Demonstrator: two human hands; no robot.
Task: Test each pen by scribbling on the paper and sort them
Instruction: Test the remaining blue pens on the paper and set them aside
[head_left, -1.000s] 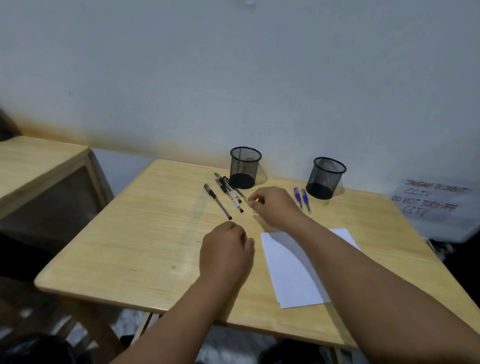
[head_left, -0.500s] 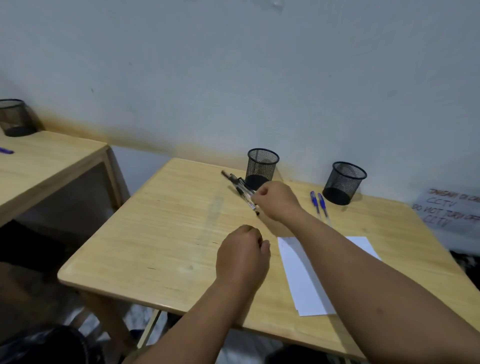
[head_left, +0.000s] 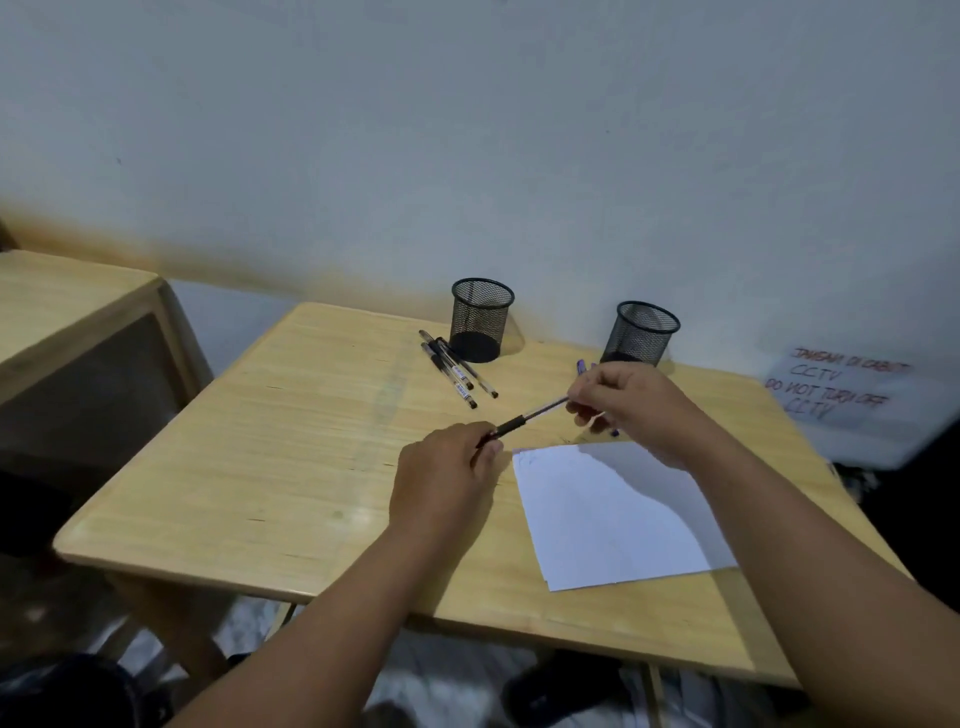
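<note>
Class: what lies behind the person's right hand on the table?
Behind the right hand blue pens peek out, mostly covered. The right mesh cup stands beyond.

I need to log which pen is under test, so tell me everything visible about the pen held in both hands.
The pen is slim, with a clear barrel and a black grip section. It is held above the table, tilted, beside the paper's far corner. The left hand pinches its near, lower end and the right hand its far end. Its tip and cap state are hidden.
</note>
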